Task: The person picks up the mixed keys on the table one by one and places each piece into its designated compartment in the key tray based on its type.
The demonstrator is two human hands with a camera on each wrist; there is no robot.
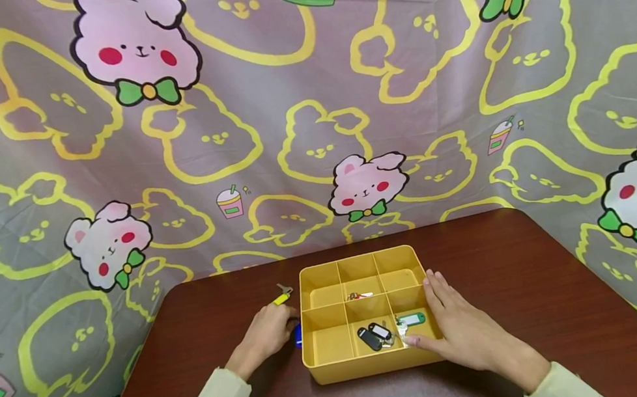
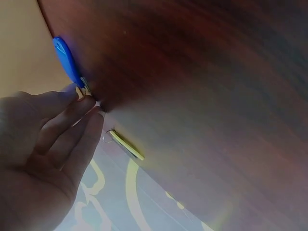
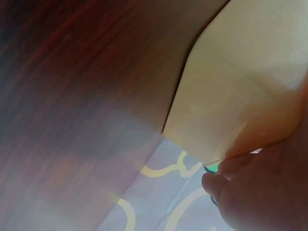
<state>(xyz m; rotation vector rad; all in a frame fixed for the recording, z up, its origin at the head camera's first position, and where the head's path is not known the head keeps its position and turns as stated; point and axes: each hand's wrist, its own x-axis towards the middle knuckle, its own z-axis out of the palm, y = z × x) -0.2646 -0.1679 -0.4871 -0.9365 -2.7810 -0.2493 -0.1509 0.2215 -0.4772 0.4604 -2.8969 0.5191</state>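
Note:
A yellow six-compartment tray (image 1: 373,367) stands on the table. On its left side my left hand (image 1: 267,330) pinches a key with a blue key tag (image 2: 66,60) by the ring end; the tag lies beside the tray wall. My right hand (image 1: 467,325) rests on the tray's right rim, fingers straight and thumb over the front right compartment. That compartment has a green key tag (image 1: 411,319) with keys. Two black key tags (image 1: 370,339) with keys lie in the front middle one. A red-and-white key tag (image 1: 365,295) is in the back middle one.
A key with a yellow key tag (image 1: 281,299) lies on the brown table (image 1: 219,308), beyond my left hand. Behind the table hangs a grey curtain (image 1: 267,158) with cartoon rabbits, which also runs down both sides.

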